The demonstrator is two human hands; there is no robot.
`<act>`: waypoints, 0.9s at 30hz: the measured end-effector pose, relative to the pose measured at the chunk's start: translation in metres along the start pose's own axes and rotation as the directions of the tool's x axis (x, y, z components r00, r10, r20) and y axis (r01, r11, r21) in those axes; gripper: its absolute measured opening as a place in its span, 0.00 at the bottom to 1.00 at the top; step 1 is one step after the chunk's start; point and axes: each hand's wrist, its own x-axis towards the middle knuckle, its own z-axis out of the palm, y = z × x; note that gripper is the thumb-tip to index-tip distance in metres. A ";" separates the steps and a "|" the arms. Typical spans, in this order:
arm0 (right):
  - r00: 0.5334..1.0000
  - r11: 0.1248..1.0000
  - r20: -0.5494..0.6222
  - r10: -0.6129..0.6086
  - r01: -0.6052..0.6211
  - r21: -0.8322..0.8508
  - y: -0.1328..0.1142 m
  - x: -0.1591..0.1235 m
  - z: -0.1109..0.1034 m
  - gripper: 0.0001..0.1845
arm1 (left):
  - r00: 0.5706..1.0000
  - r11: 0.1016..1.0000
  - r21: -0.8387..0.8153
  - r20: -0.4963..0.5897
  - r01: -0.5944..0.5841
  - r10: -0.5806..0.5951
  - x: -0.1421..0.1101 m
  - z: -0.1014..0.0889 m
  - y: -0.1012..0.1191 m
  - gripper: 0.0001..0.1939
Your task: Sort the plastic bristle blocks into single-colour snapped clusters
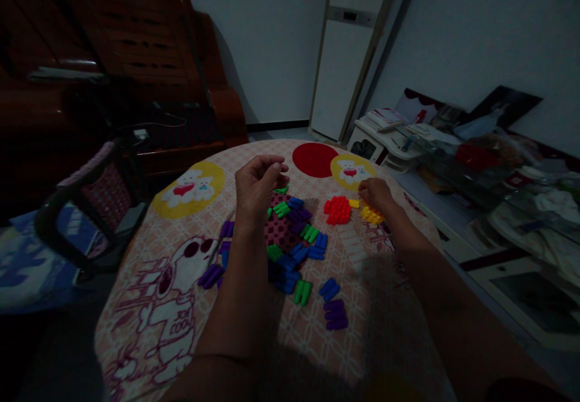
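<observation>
My left hand (259,181) hovers above the heap of blocks, its fingers loosely curved and the thumb apart from them; nothing shows in it. Below it lies a maroon checkered, basket-like thing (278,233) with green, blue and purple plastic blocks on and around it. A green block (281,190) sits just beneath the fingertips. My right hand (377,193) is closed low over a cluster of yellow blocks (371,214); whatever its fingers hold is hidden. Left of that are a single yellow block (353,204) and a cluster of red blocks (338,210).
Loose blue (329,289), purple (336,315) and green blocks (302,292) lie nearer me on the round table's patterned cloth (312,353). A chair (99,190) stands at the left, a wooden sofa (149,57) behind it. A cluttered low cabinet (435,208) runs along the right.
</observation>
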 end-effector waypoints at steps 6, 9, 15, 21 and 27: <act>0.975 0.983 0.135 -0.176 0.169 0.065 -0.015 0.000 0.002 0.18 | 1.000 1.000 0.009 0.002 -0.010 0.010 0.000 0.000 0.000 0.09; 0.960 0.967 0.123 -0.252 0.248 0.053 -0.018 -0.002 0.008 0.17 | 1.000 1.000 -0.001 0.013 -0.004 0.004 0.001 -0.001 -0.001 0.10; 0.987 0.947 -0.018 -0.161 0.160 0.278 0.000 0.002 0.014 0.17 | 1.000 1.000 0.018 0.007 0.002 -0.003 0.002 -0.003 -0.001 0.10; 0.992 0.808 -0.115 -0.046 0.105 0.580 0.017 0.000 0.007 0.12 | 1.000 1.000 0.004 0.012 0.007 -0.007 0.001 -0.001 0.001 0.10; 0.996 0.836 -0.077 -0.037 0.073 0.544 0.016 -0.010 0.009 0.13 | 1.000 1.000 0.014 0.010 -0.006 0.006 0.001 -0.001 0.000 0.09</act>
